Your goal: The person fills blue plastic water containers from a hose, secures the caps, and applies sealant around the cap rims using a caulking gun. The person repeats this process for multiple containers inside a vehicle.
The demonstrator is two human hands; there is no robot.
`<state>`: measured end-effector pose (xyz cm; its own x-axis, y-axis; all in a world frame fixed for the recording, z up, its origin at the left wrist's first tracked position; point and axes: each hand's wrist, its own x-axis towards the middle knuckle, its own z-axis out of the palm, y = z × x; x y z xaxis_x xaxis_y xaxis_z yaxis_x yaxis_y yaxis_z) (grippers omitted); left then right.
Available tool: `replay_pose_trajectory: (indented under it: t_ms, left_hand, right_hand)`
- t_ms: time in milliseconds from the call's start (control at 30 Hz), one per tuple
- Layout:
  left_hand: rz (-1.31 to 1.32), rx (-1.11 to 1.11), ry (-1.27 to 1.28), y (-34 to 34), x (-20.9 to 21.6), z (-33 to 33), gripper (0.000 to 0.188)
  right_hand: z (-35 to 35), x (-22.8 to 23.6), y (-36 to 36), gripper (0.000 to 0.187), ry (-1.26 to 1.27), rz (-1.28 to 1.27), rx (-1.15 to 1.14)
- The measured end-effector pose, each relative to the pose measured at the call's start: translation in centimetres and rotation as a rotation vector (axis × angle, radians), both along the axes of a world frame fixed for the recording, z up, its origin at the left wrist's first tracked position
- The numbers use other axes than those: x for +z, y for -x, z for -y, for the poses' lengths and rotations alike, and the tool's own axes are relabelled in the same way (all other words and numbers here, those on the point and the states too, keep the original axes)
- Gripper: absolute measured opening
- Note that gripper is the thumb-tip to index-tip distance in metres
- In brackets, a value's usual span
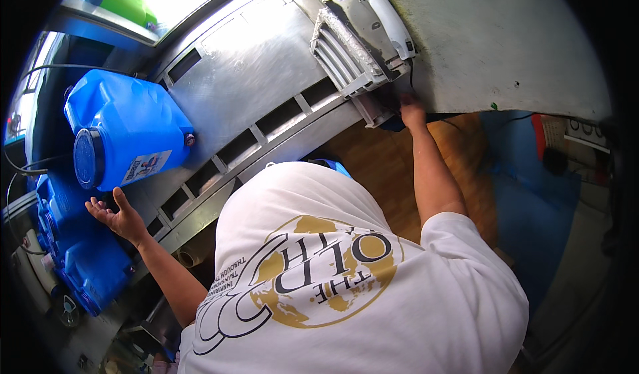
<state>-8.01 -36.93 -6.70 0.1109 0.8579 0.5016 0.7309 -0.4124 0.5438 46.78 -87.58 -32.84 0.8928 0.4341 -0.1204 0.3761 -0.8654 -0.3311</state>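
Head view: the left hand [114, 215] sits at about 8 o'clock, palm turned up, wrist bent back, forearm rising from the lower edge beside the white printed shirt [346, 287]. Its fingers [96, 206] are spread and loosely curled, gripping nothing; the fingertips lie just below the blue jug [126, 129], close to its round dark-blue cap [88, 159] but apart from it. The jug lies on its side at 10 o'clock, on the left edge of the steel tabletop [246, 74]. A second blue container [80, 247] lies just below the hand, at 8 o'clock.

The right arm stretches nearly straight toward 1 o'clock, elbow only slightly bent. The right hand [412, 111] reaches in under the lower edge of the grey panel [506, 41], next to a ribbed metal rack [349, 58] and below a white handle with a blue tip [389, 18]. Its fingers are hidden in the shadow there, so I cannot tell whether they are spread or closed.

Open room: the slotted front edge of the tabletop runs diagonally from 8 to 1 o'clock; bare wooden floor [373, 154] lies between this edge and the right forearm.
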Motion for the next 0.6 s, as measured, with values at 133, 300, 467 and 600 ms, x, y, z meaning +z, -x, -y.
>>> replay_pose_trajectory:
  t_ms: [133, 300, 467, 600]
  left_hand:
    - [-0.019, 0.032, 0.084, 2.8, -1.7, 2.1, 0.089]
    - [-0.067, 0.027, 0.163, 5.9, -3.3, 4.6, 0.081]
    - [-0.118, 0.052, 0.174, 7.6, -3.4, 6.3, 0.079]
    - [-0.109, 0.051, 0.151, 7.8, -3.0, 6.5, 0.078]
  right_hand:
    - [-1.8, 4.1, 1.3, 0.027, 0.221, -0.015, 0.034]
    - [-3.6, 3.7, 1.7, 0.024, 0.157, 0.015, -0.030]
    - [-5.8, 4.9, 1.6, 0.021, 0.386, 0.075, 0.255]
    - [-4.4, 2.2, 0.9, 0.023, 0.533, 0.182, 0.306]
